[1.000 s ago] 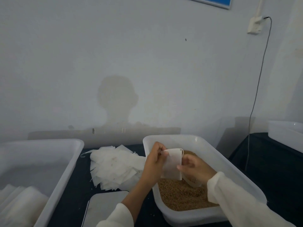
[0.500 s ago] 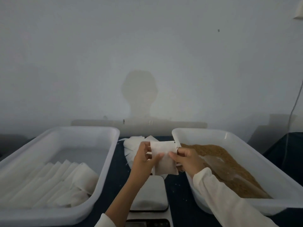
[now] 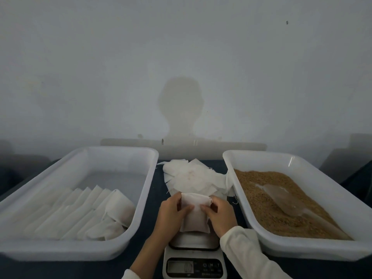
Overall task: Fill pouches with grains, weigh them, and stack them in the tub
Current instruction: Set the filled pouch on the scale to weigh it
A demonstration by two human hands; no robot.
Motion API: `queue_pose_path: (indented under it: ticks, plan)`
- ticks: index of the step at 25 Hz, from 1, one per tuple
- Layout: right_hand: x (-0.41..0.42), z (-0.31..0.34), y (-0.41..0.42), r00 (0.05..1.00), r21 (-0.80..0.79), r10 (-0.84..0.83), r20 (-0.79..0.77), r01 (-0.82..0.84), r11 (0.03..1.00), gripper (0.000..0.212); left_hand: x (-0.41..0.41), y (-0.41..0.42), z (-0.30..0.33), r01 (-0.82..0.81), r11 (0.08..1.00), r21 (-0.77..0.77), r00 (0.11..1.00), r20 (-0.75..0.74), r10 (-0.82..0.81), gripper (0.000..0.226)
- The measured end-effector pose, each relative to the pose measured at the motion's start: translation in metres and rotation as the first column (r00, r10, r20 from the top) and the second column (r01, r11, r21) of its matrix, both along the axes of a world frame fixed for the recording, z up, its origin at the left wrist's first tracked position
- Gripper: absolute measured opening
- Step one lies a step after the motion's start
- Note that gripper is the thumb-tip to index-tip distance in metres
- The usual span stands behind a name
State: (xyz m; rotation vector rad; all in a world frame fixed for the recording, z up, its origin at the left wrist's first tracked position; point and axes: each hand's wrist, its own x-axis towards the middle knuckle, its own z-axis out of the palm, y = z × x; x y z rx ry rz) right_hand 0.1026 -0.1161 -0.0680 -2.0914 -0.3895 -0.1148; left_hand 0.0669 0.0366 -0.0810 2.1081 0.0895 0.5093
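Observation:
A filled white pouch (image 3: pixel 194 217) lies over the platform of a small white kitchen scale (image 3: pixel 194 260) at the table's front centre. My left hand (image 3: pixel 172 213) grips its left side and my right hand (image 3: pixel 220 215) grips its right side, thumbs on top near its open upper edge. The tub on the right (image 3: pixel 314 249) holds brown grains (image 3: pixel 261 190) with a clear plastic scoop (image 3: pixel 283 202) lying in them. In the tub on the left (image 3: pixel 66 249), several filled pouches (image 3: pixel 84 214) lean in overlapping rows.
A loose heap of empty white pouches (image 3: pixel 193 178) lies on the dark table between the tubs, behind the scale. A plain grey wall rises right behind the table. The scale's display faces me at the bottom edge.
The view has swung from the grain tub to centre on the scale. Both hands have carried the pouch leftward and down onto the scale platform.

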Motion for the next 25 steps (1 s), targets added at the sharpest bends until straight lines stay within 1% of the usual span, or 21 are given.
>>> queue_pose_path:
  ticks: [2, 5, 7, 8, 10, 14, 19, 25]
  plan:
    - [0.0, -0.002, 0.0, 0.999, 0.058, 0.026, 0.03, -0.027, 0.998, 0.005, 0.002, 0.001, -0.001, 0.037, 0.999, -0.021, 0.999, 0.003, -0.036, 0.016]
    - [0.0, -0.003, -0.001, 0.998, 0.196, 0.049, 0.048, -0.058, 0.979, 0.019, -0.001, 0.003, -0.003, 0.102, 0.977, -0.186, 0.993, 0.071, -0.09, 0.021]
    - [0.001, -0.005, -0.005, 0.997, 0.289, 0.057, 0.042, -0.067, 0.955, 0.025, -0.006, 0.008, -0.007, 0.102, 0.954, -0.282, 0.991, 0.11, -0.073, 0.023]
    - [0.002, -0.008, -0.009, 0.997, 0.324, 0.061, 0.042, -0.072, 0.943, 0.026, -0.007, 0.012, -0.01, 0.09, 0.948, -0.305, 0.992, 0.117, -0.056, 0.023]
    - [0.003, -0.012, -0.015, 0.996, 0.357, 0.072, 0.051, -0.085, 0.93, 0.027, -0.01, 0.018, -0.013, 0.066, 0.948, -0.313, 0.991, 0.134, -0.025, 0.023]
    - [0.004, -0.015, -0.023, 0.994, 0.373, 0.096, 0.058, -0.111, 0.921, 0.03, -0.009, 0.023, -0.011, 0.025, 0.935, -0.354, 0.986, 0.164, 0.036, 0.02]
    - [0.005, -0.019, -0.03, 0.995, 0.443, 0.077, 0.062, -0.097, 0.891, 0.031, -0.011, 0.025, -0.015, 0.006, 0.93, -0.369, 0.985, 0.165, 0.059, 0.02]
    - [0.005, -0.021, -0.028, 0.993, 0.452, 0.102, 0.052, -0.114, 0.884, 0.031, -0.012, 0.025, -0.015, -0.003, 0.93, -0.366, 0.986, 0.155, 0.064, 0.02]
